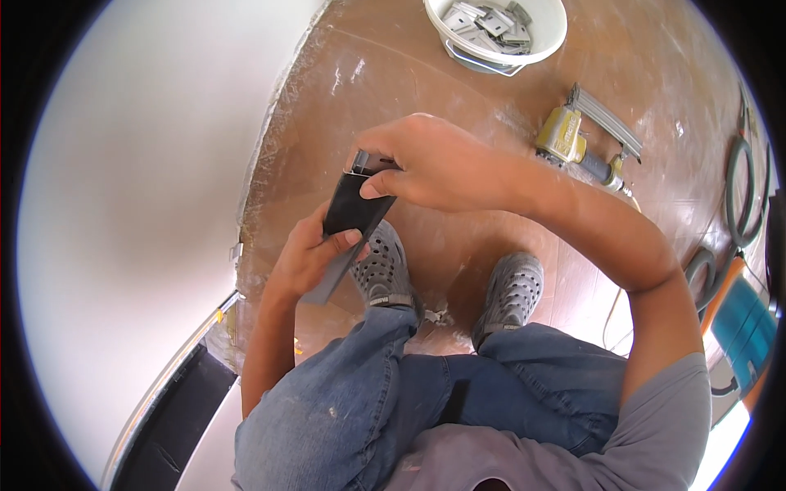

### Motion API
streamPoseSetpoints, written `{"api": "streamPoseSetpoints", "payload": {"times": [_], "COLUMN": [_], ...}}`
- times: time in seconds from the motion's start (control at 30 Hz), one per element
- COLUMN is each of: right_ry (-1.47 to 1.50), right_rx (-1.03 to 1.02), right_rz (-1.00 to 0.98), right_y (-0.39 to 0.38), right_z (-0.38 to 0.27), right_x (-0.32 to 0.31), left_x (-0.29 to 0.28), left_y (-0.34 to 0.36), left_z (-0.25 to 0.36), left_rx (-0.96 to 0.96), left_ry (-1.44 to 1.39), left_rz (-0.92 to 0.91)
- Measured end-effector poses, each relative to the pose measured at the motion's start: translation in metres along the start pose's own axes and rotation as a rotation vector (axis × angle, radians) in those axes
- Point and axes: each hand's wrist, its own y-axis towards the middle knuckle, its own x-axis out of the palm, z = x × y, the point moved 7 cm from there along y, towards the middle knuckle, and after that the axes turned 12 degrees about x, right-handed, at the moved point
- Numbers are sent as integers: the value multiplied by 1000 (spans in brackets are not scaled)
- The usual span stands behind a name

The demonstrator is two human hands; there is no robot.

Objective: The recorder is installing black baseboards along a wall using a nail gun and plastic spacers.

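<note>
Head view: at frame centre, left hand [315, 254] is cradling a dark strip [354, 214] from below, steadying it, while right hand [426, 164] is pinching a metal clip [361, 162] onto its upper end.

building site, nail gun [573, 135], dusty floor [458, 245]

We cannot see the lower end of the dark panel [354, 214] behind the left hand [315, 254]; the right hand [426, 164] covers its top corner. The white bucket [496, 33] is cut off at the frame's upper edge.
</note>
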Motion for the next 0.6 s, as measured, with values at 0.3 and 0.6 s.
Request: {"api": "streamPoseSetpoints", "payload": {"times": [0.3, 0.6], "right_ry": [-8, -16], "right_rx": [11, -42], "right_rz": [64, 71], "right_y": [-5, 1], "right_z": [5, 0], "right_x": [-4, -3], "left_x": [6, -13], "left_y": [9, 17], "left_z": [3, 0], "left_rx": [22, 94], "left_ry": [-28, 240], "left_rz": [-62, 24]}}
